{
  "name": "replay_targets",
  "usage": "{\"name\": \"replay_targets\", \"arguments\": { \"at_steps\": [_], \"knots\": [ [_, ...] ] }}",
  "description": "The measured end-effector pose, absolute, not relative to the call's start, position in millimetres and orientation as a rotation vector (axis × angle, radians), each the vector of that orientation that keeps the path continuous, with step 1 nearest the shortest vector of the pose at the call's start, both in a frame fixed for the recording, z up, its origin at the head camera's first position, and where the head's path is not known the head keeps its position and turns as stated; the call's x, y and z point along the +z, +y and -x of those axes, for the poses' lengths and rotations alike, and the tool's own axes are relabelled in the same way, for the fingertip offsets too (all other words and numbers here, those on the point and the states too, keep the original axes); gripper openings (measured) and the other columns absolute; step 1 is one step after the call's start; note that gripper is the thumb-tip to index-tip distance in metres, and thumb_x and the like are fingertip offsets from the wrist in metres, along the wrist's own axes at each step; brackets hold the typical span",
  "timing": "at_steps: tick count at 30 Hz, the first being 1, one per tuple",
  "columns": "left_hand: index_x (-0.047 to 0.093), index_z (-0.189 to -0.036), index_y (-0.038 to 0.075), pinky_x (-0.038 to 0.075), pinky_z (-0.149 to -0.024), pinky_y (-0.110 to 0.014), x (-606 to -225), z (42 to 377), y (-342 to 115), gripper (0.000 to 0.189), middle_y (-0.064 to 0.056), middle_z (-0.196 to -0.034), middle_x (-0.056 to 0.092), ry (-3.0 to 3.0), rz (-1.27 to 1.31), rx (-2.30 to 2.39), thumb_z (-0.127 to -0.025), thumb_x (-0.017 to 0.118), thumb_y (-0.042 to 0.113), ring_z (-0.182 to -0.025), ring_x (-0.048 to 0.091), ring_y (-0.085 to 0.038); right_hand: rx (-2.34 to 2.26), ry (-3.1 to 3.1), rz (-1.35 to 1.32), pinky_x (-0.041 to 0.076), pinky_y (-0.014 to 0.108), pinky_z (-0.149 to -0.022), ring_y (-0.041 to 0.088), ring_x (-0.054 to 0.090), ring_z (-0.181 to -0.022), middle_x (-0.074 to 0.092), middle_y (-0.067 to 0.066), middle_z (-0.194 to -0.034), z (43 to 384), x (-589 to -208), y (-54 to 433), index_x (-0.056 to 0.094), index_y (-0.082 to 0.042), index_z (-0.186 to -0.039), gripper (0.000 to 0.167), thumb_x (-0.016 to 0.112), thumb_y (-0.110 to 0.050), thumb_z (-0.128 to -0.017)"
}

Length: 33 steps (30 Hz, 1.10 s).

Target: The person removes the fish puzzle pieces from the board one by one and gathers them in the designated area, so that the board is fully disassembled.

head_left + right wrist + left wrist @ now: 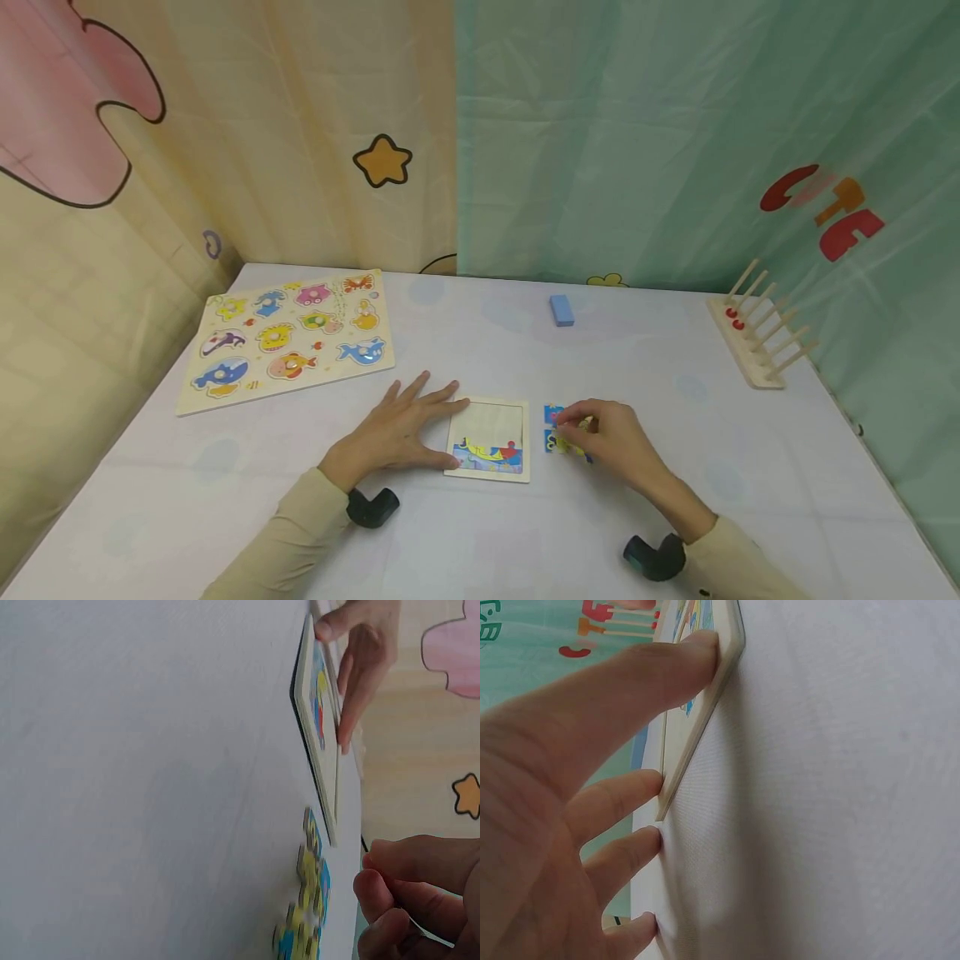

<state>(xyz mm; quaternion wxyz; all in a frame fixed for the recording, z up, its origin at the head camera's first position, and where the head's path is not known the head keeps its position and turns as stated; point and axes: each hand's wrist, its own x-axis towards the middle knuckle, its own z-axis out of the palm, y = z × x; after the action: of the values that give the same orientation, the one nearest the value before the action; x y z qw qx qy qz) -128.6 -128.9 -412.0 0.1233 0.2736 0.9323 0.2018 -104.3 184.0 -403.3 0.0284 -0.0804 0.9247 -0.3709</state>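
Note:
My left hand (pixel 397 429) lies with spread fingers at the left side of a small wooden jigsaw tray (pixel 488 479). Its thumb (pixel 697 660) presses on the tray's near left corner, and the index fingertip touches the far left corner. Joined pieces with a yellow, red and blue picture (pixel 487 456) fill the tray's lower part; its upper part is bare wood. My right hand (pixel 611 442) hovers over several loose jigsaw pieces (pixel 307 877) just right of the tray. Its fingers are loosely bent with fingertips close together, and no piece shows between them.
A large board with knobbed sea-animal pieces (pixel 288 337) lies at the back left. A blue block (pixel 561 310) sits near the back edge. At the far right stands a wooden peg rack (pixel 753 354) with red beads. Curtains hang behind the table.

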Motion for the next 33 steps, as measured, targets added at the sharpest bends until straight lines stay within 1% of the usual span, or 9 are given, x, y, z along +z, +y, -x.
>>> {"name": "replay_targets", "arguments": {
  "at_steps": [3, 7, 12, 15, 19, 22, 28, 33],
  "knots": [
    [0.050, -0.145, 0.027, 0.005, -0.115, -0.065, -412.1, 129.0, -128.8, 0.081, 0.001, -0.158, 0.032, 2.719, -0.798, 0.580, -0.076, 0.077, 0.057, -0.149, 0.008, -0.037, -1.144, 2.790, 0.383, 0.040, 0.021, -0.047, 0.010, 0.047, -0.056, 0.069, -0.004, -0.090, 106.8, -404.8, 163.0, 0.077, -0.011, -0.095, 0.013, 0.072, -0.005, -0.084],
    [0.049, -0.146, 0.028, 0.006, -0.115, -0.065, -412.1, 129.6, -128.6, 0.081, 0.002, -0.159, 0.031, 2.723, -0.795, 0.552, -0.076, 0.076, 0.059, -0.149, 0.008, -0.037, -1.111, 2.721, 0.572, 0.042, 0.021, -0.051, 0.007, 0.048, -0.056, 0.063, -0.008, -0.081, 109.9, -405.5, 137.5, 0.076, -0.008, -0.103, 0.019, 0.072, -0.003, -0.085],
    [0.049, -0.146, 0.029, 0.007, -0.115, -0.066, -411.9, 130.1, -129.0, 0.081, 0.003, -0.159, 0.031, 2.729, -0.798, 0.537, -0.076, 0.075, 0.060, -0.149, 0.009, -0.037, -0.996, 2.653, 0.754, 0.039, 0.021, -0.050, 0.005, 0.044, -0.052, 0.059, -0.010, -0.078, 113.8, -406.6, 111.7, 0.073, -0.007, -0.115, 0.031, 0.072, -0.003, -0.085],
    [0.050, -0.146, 0.028, 0.007, -0.115, -0.066, -411.7, 130.3, -129.4, 0.081, 0.003, -0.159, 0.031, 2.728, -0.806, 0.546, -0.076, 0.075, 0.060, -0.149, 0.009, -0.038, -0.954, 2.614, 0.825, 0.038, 0.020, -0.052, 0.005, 0.043, -0.055, 0.058, -0.009, -0.077, 114.6, -408.3, 101.1, 0.071, -0.006, -0.118, 0.035, 0.072, -0.003, -0.083],
    [0.050, -0.145, 0.028, 0.008, -0.114, -0.067, -411.4, 130.6, -129.5, 0.081, 0.002, -0.159, 0.032, 2.727, -0.820, 0.560, -0.076, 0.075, 0.060, -0.149, 0.009, -0.038, -0.926, 2.602, 0.862, 0.039, 0.019, -0.054, 0.005, 0.045, -0.061, 0.056, -0.009, -0.074, 114.4, -410.3, 93.8, 0.071, -0.005, -0.118, 0.036, 0.073, -0.002, -0.082],
    [0.050, -0.146, 0.027, 0.008, -0.114, -0.067, -411.3, 130.9, -129.5, 0.081, 0.002, -0.159, 0.031, 2.727, -0.827, 0.558, -0.076, 0.075, 0.060, -0.149, 0.009, -0.039, -0.923, 2.606, 0.848, 0.040, 0.019, -0.054, 0.005, 0.046, -0.062, 0.055, -0.010, -0.074, 113.7, -410.6, 91.7, 0.072, -0.005, -0.116, 0.035, 0.074, 0.000, -0.081],
    [0.048, -0.147, 0.027, 0.008, -0.114, -0.067, -411.4, 131.1, -130.0, 0.086, 0.002, -0.159, 0.030, 2.725, -0.832, 0.530, -0.073, 0.077, 0.060, -0.149, 0.009, -0.038, -0.962, 2.588, 0.788, 0.042, 0.020, -0.056, 0.005, 0.048, -0.063, 0.058, -0.009, -0.076, 112.4, -410.2, 89.5, 0.072, -0.005, -0.112, 0.034, 0.075, 0.002, -0.079],
    [0.048, -0.147, 0.027, 0.008, -0.115, -0.066, -411.9, 131.1, -130.5, 0.088, 0.002, -0.159, 0.030, 2.722, -0.829, 0.527, -0.071, 0.079, 0.060, -0.149, 0.009, -0.037, -0.991, 2.586, 0.771, 0.046, 0.020, -0.058, 0.005, 0.051, -0.065, 0.061, -0.005, -0.078, 111.8, -409.0, 89.2, 0.071, -0.007, -0.110, 0.033, 0.076, 0.002, -0.079]
  ]
}}
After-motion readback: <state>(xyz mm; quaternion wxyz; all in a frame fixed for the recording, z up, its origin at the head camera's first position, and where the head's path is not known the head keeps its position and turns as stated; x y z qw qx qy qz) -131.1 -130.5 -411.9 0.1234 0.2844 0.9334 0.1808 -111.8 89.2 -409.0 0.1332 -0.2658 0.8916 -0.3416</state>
